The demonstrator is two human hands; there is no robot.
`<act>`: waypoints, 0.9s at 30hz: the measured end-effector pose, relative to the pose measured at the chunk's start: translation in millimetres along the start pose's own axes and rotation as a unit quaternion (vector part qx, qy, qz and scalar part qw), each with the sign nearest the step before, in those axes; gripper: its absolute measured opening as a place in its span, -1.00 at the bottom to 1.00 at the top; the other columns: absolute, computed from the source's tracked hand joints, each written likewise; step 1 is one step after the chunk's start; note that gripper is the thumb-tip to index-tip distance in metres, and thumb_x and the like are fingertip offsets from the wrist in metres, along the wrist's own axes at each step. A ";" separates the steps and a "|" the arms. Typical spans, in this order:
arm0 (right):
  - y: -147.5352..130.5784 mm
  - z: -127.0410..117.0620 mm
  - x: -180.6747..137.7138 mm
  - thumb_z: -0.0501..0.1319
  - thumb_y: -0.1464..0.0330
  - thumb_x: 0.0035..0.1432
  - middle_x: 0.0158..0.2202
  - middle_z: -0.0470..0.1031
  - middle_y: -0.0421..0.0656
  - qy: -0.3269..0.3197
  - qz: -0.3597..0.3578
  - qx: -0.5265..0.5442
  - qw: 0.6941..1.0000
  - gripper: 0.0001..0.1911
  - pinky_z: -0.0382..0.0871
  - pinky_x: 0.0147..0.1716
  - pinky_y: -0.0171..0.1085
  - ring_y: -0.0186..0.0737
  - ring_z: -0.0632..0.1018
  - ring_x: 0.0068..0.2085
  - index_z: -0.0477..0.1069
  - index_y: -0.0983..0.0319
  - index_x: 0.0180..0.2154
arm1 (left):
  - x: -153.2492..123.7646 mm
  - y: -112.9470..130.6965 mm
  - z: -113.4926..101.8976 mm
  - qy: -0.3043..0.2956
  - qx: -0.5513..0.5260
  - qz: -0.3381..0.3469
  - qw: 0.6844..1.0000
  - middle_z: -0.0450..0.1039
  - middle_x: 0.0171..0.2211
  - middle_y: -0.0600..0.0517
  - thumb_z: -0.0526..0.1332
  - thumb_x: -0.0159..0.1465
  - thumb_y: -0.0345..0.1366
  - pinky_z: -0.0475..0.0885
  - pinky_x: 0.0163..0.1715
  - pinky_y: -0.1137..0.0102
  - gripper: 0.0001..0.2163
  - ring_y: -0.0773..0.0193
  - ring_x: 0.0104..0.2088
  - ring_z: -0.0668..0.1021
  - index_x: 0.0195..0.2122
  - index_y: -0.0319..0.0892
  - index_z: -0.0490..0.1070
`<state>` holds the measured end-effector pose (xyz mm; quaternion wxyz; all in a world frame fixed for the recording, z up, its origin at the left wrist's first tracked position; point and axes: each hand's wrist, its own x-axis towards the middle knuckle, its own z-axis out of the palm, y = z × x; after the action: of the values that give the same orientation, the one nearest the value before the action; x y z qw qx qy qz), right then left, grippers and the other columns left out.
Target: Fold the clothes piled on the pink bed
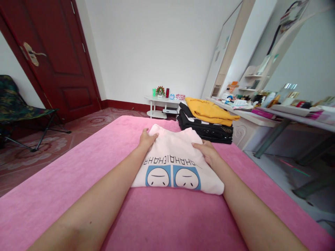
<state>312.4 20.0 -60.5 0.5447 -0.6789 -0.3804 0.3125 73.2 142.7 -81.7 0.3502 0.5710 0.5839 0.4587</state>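
Head view: pale pink, soft-cloth garment (175,148) with black lettering and two blue printed squares lies folded flat before you on the pink plush-covered bed (78,170). Your left hand (148,138) holds its left side near the far corner, thumb on top; your right hand (208,150) holds the right side slightly nearer you, thumb also on top. Fingers under the cloth mostly hidden; can't tell how deep they reach. Far edge dips between its corners; near right corner flares outward. Just beyond, to the right: stack of folded black clothes (205,130), mustard-yellow garment (209,109) on top. Can't tell whether the pink cloth touches it.

Handling, as judged: level your two grips, pull outward gently and evenly, and support the lower layers so none slip. Flared corner wants tucking straight; flatten with palms, don't tug.
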 end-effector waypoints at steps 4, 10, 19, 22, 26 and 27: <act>-43.6 -1.7 -25.4 0.27 0.44 -0.19 -0.25 0.56 -0.03 0.029 -0.130 0.126 0.983 -0.58 0.49 -0.37 -0.17 -0.09 0.57 -0.35 0.40 0.31 -0.17 | -18.6 36.4 -11.7 0.019 -0.170 0.032 0.985 0.46 -0.03 -0.15 0.26 0.17 -0.27 0.50 -0.20 0.37 -0.50 0.20 -0.16 0.57 0.12 -0.23 0.18; -122.8 -15.9 -65.0 0.25 0.40 -0.08 -0.06 0.43 -0.14 0.204 -0.497 0.151 0.830 -0.55 0.37 -0.07 -0.21 -0.20 0.49 -0.06 0.31 0.23 -0.07 | -34.5 152.9 -90.7 0.045 -0.283 0.326 0.901 0.44 -0.05 0.01 0.32 0.11 -0.35 0.44 -0.08 0.28 -0.42 0.19 -0.06 0.52 0.15 -0.15 0.16; -29.0 -52.9 -121.1 0.20 0.43 -0.05 -0.28 0.52 -0.13 -0.146 -0.323 -0.140 0.924 -0.95 0.38 -0.23 -0.23 -0.17 0.51 -0.24 0.39 0.20 -0.44 | -119.0 46.6 -148.2 -0.278 0.124 0.387 0.870 0.47 -0.31 0.05 0.18 0.04 -0.48 0.41 -0.22 0.35 -0.82 0.22 -0.25 0.51 -0.36 -0.11 0.46; 5.6 -64.3 -155.3 0.06 0.55 -0.05 -0.13 0.50 -0.11 -0.260 -0.306 -0.216 0.890 -0.72 0.34 -0.07 -0.15 -0.13 0.48 -0.07 0.42 0.17 -0.31 | -146.4 2.6 -153.2 -0.314 0.206 0.407 0.833 0.44 -0.31 0.05 0.06 -0.05 -0.59 0.35 -0.18 0.35 -0.67 0.22 -0.21 0.47 -0.34 -0.08 0.43; 12.8 -71.9 -184.5 0.00 0.61 -0.13 0.06 0.37 -0.10 -0.230 -0.317 -0.199 0.898 -0.50 0.22 0.09 -0.08 -0.15 0.36 0.11 0.35 0.14 -0.14 | -157.8 4.1 -162.3 -0.303 0.255 0.411 0.821 0.41 -0.31 0.06 0.04 -0.12 -0.59 0.31 -0.20 0.38 -0.63 0.21 -0.21 0.43 -0.32 -0.08 0.38; 10.4 -72.6 -188.6 0.01 0.60 -0.14 0.10 0.33 -0.10 -0.221 -0.323 -0.198 0.899 -0.48 0.18 0.13 -0.07 -0.15 0.32 0.15 0.34 0.14 -0.11 | -158.1 10.7 -164.4 -0.315 0.271 0.411 0.811 0.41 -0.33 0.06 0.06 -0.12 -0.58 0.31 -0.22 0.38 -0.64 0.21 -0.23 0.43 -0.32 -0.08 0.37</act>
<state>277.9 -179.3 -53.5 0.3724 -0.5260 -0.7434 0.1791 -60.2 -36.6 -35.0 0.1252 0.9427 0.2530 0.1778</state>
